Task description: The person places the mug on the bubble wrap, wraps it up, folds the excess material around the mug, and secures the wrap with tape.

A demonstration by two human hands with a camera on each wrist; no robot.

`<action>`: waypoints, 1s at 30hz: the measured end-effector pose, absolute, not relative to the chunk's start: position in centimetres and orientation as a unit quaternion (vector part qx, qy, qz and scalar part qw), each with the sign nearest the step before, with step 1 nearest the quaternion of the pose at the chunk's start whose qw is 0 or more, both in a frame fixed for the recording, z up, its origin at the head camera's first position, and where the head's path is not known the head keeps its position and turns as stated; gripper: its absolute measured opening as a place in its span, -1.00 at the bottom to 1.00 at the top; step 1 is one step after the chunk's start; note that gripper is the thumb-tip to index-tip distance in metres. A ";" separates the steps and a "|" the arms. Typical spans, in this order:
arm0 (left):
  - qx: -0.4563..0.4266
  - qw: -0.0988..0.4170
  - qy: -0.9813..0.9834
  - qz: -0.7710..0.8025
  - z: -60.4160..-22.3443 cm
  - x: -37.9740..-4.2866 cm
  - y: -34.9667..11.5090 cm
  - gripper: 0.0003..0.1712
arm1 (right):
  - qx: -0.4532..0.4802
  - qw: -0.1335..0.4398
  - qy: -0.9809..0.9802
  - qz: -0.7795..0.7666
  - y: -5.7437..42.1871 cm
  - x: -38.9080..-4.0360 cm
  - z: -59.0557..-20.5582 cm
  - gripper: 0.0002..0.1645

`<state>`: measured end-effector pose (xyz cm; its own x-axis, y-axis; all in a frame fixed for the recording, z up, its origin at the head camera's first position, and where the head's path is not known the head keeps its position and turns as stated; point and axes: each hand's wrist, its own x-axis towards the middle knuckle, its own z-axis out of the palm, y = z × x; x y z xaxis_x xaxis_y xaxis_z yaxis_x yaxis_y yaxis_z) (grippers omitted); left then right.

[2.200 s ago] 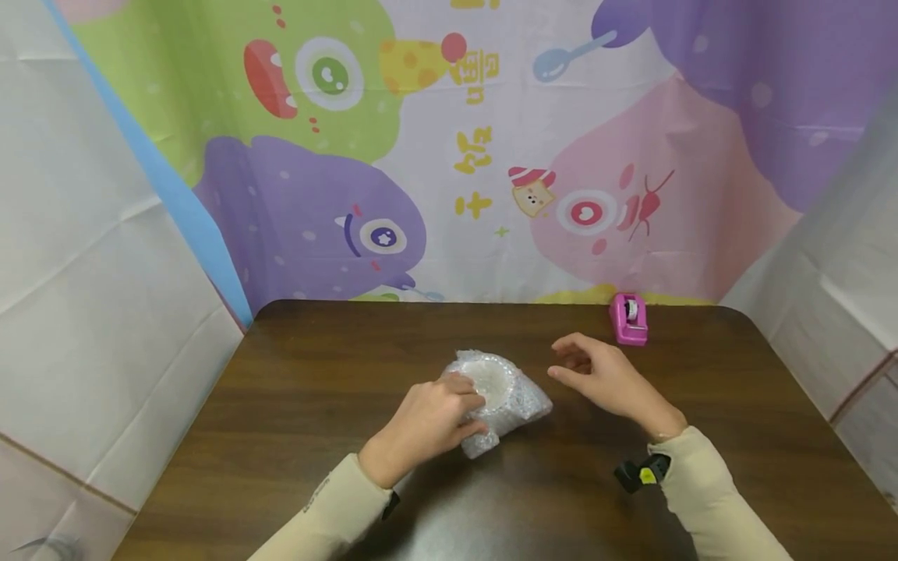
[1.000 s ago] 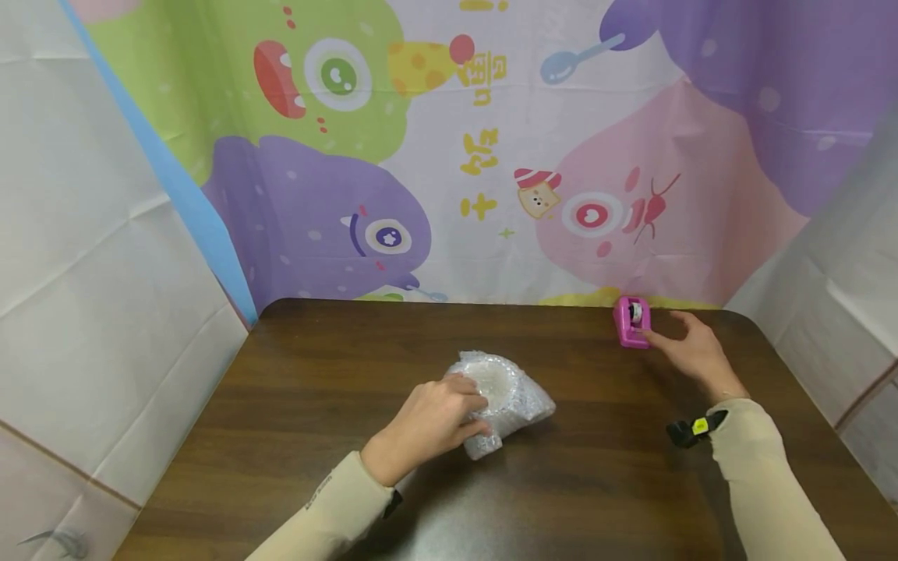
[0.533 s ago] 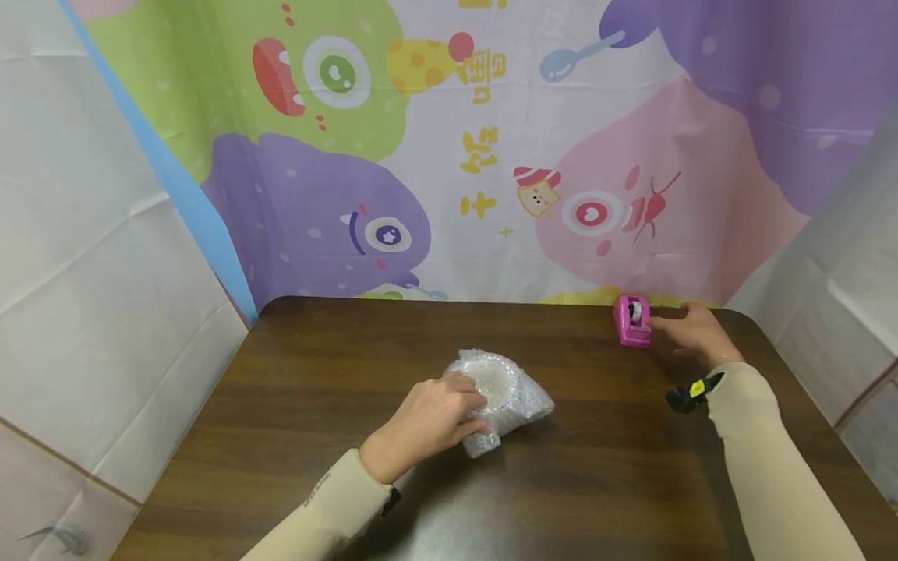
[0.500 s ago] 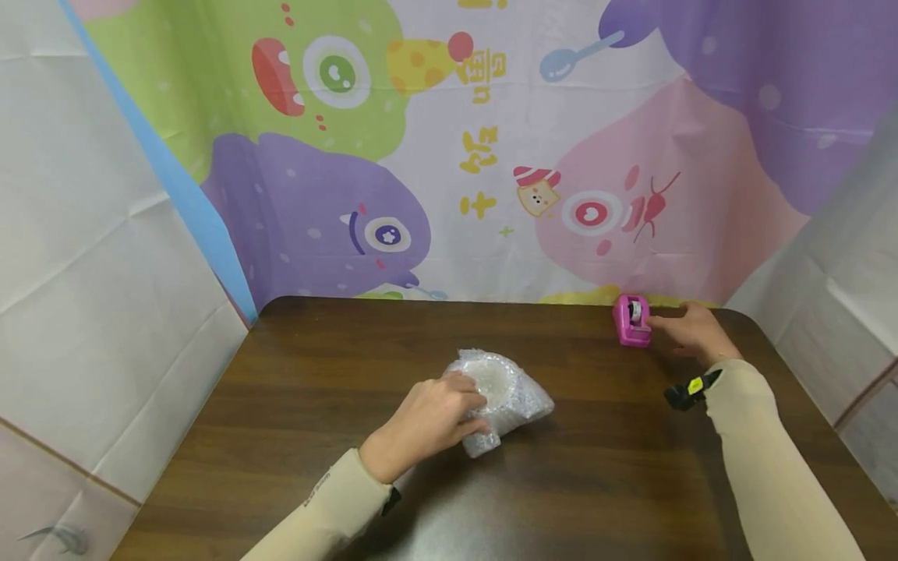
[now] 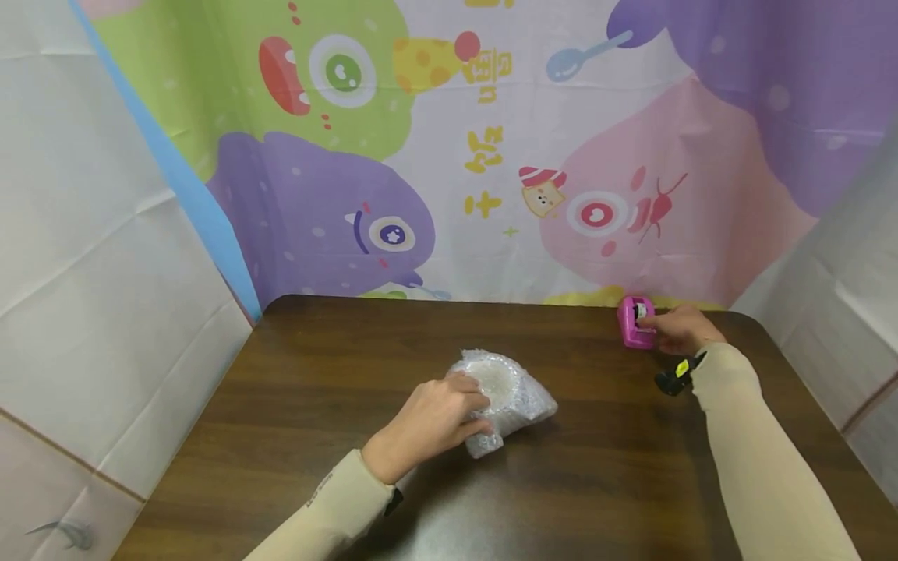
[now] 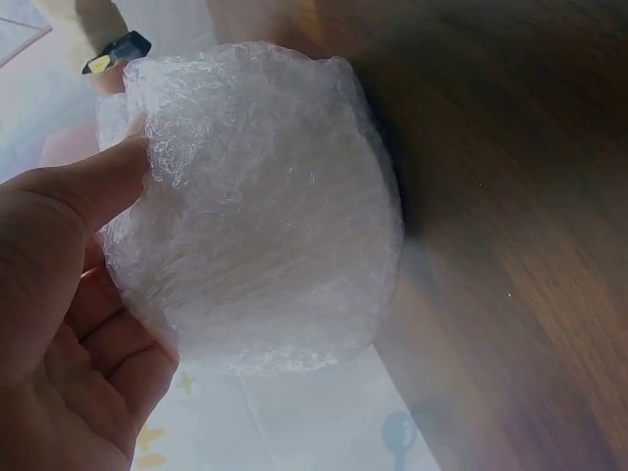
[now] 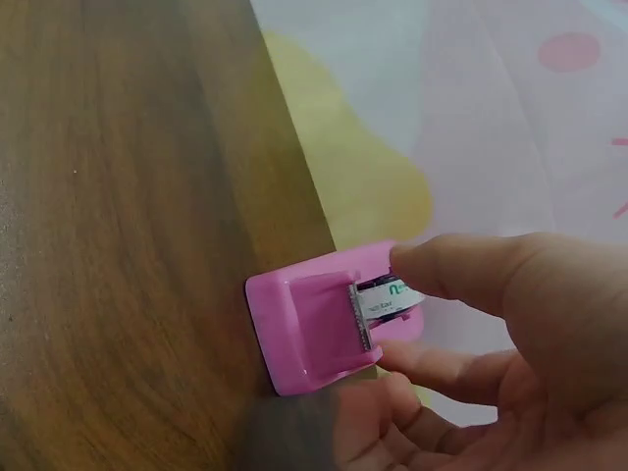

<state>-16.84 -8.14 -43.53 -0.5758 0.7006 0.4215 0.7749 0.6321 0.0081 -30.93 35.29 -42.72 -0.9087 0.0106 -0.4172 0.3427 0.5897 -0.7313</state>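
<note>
My left hand (image 5: 431, 421) holds a bubble-wrapped bundle (image 5: 515, 397) near the middle of the table, and a pale round form shows through the wrap. In the left wrist view the thumb lies over the near edge of the bubble wrap (image 6: 265, 216), with the other fingers curled beneath. At the back right, my right hand (image 5: 686, 331) is at a pink tape dispenser (image 5: 637, 340). The right wrist view has thumb and forefinger on opposite sides of the dispenser (image 7: 314, 334), astride its tape roll (image 7: 388, 297), just behind the metal cutter.
The dark wooden table (image 5: 337, 374) ends at a cartoon-printed curtain (image 5: 491, 265) close behind the dispenser. Pale sheets hang at the left (image 5: 105, 257) and right. A black wrist strap (image 5: 677, 378) sits at the right sleeve.
My right hand has gone from beside the bubble-wrapped bundle over to the tape dispenser, and its thumb and forefinger have closed in on it. The left hand keeps its hold, nearly unmoved.
</note>
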 end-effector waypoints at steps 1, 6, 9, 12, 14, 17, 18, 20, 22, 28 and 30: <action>-0.419 0.194 -0.882 -0.096 -43.5 -16.8 -8.1 -0.73 | 0.100 0.189 0.874 -0.437 35.3 -31.0 -42.7 -0.29; -0.420 0.192 -0.881 -0.098 -43.5 -16.7 -8.1 -0.73 | 0.099 0.195 0.876 -0.430 35.1 -31.0 -42.9 -0.45; -0.420 0.191 -0.882 -0.098 -43.5 -16.6 -8.0 -0.73 | 0.104 0.190 0.875 -0.432 35.0 -31.1 -43.2 -0.60; -0.420 0.189 -0.883 -0.095 -43.4 -16.6 -8.0 -0.73 | 0.106 0.185 0.873 -0.440 35.0 -31.2 -43.4 -0.67; -0.420 0.188 -0.883 -0.092 -43.3 -16.6 -8.0 -0.73 | 0.107 0.186 0.862 -0.459 34.9 -31.1 -43.6 -0.70; -0.419 0.186 -0.884 -0.087 -43.2 -16.6 -7.9 -0.73 | 0.112 0.189 0.836 -0.504 34.7 -31.0 -43.8 -0.73; -0.419 0.185 -0.885 -0.086 -43.2 -16.6 -7.9 -0.73 | 0.116 0.190 0.824 -0.520 34.6 -31.0 -43.8 -0.74; -0.420 0.184 -0.885 -0.085 -43.2 -16.6 -8.0 -0.73 | 0.127 0.189 0.805 -0.548 34.3 -30.9 -43.8 -0.78; -0.420 0.185 -0.884 -0.085 -43.2 -16.6 -8.0 -0.73 | 0.137 0.186 0.790 -0.567 34.0 -30.8 -43.6 -0.81; -0.422 0.192 -0.882 -0.089 -43.3 -16.8 -8.1 -0.72 | 0.152 0.190 0.762 -0.600 33.4 -30.9 -43.0 -0.76; -0.422 0.193 -0.881 -0.090 -43.3 -16.8 -8.1 -0.71 | 0.157 0.193 0.755 -0.607 33.3 -30.9 -42.9 -0.72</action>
<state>-16.83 -8.11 -43.33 -0.5687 0.7093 0.4165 0.7791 0.6269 -0.0037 -30.89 33.33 -42.91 -0.8761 0.0036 -0.4820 0.4717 0.2128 -0.8557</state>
